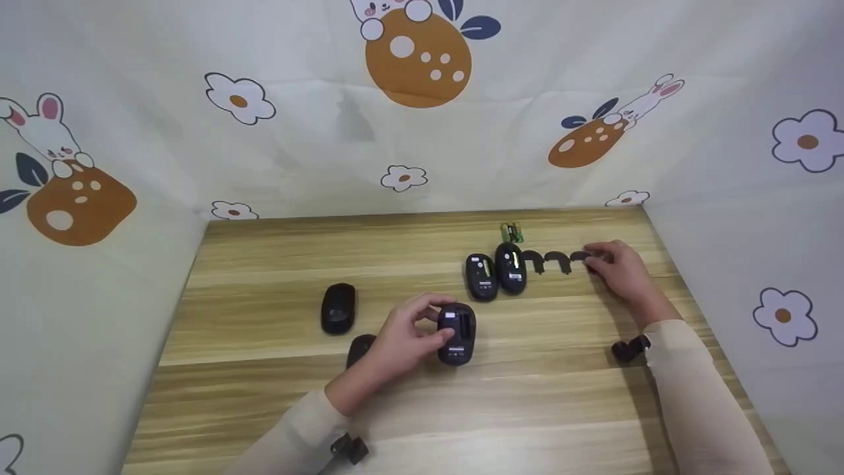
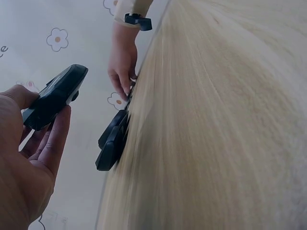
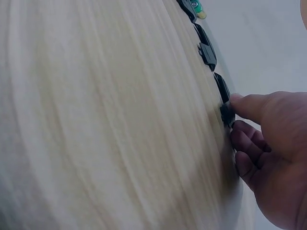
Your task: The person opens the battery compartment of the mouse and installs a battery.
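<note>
My left hand (image 1: 403,338) holds a black computer mouse (image 1: 456,353) off the table, its underside facing up and the long battery slot uncovered. In the left wrist view that mouse (image 2: 53,100) sits edge-on between thumb and fingers. At the right, my right hand (image 1: 621,272) pinches the end of a black battery cover (image 1: 578,256), the last in a row lying on the table. The right wrist view has the thumb and fingertips on either side of that cover (image 3: 227,115). Two more covers (image 1: 558,259) lie to its left, curved end away from me.
Two upturned mice (image 1: 482,285) (image 1: 511,280) lie side by side left of the covers, a battery showing in each. Green batteries (image 1: 511,232) lie behind them. Farther left are a mouse (image 1: 338,310) and another (image 1: 360,348), partly behind my left arm. Patterned cloth (image 1: 297,152) encloses the table.
</note>
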`<state>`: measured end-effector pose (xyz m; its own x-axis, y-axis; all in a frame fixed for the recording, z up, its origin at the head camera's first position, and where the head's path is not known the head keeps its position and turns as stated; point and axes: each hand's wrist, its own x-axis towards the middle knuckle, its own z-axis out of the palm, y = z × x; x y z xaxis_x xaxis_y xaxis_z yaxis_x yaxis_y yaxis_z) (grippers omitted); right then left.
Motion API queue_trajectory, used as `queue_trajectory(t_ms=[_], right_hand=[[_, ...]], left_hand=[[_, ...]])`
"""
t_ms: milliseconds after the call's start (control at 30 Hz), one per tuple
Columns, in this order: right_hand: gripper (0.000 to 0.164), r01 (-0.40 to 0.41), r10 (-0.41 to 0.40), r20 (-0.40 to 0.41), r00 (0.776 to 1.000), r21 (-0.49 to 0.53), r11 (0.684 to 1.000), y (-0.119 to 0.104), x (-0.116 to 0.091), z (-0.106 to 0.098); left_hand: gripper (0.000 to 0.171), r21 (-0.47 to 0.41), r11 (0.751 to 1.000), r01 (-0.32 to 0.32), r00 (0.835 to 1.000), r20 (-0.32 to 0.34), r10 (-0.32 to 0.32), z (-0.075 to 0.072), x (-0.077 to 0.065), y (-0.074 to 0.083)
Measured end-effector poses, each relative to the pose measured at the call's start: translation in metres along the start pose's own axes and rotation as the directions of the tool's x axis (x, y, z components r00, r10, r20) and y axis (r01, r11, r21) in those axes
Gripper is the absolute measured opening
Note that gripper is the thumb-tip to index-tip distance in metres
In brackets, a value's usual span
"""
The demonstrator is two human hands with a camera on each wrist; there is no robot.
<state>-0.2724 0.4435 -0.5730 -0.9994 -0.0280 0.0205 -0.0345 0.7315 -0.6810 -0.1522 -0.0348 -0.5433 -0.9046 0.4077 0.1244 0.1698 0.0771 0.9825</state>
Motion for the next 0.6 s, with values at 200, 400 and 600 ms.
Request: queue_trajectory(t_ms=[200,400,600], right_hand=[[0.029,-0.004,0.015,-0.142,0.99,0.074,0.997,-0.008,0.003,0.006],[0.031,0.008,0.014,-0.159,0.987,0.14,0.99,-0.027,0.013,0.016],[0.04,0.015,-0.012,-0.024,1.0,0.145,0.989,-0.051,0.03,0.027]], left_hand=[[0.046,0.017,1.0,-0.001,1.0,-0.006,0.001,0.0,0.001,0.0],[0.046,0.003,1.0,0.006,1.0,-0.009,-0.006,0.001,0.001,0.0],[0.046,0.006,1.0,-0.005,1.0,-0.004,0.005,0.001,0.002,-0.001]])
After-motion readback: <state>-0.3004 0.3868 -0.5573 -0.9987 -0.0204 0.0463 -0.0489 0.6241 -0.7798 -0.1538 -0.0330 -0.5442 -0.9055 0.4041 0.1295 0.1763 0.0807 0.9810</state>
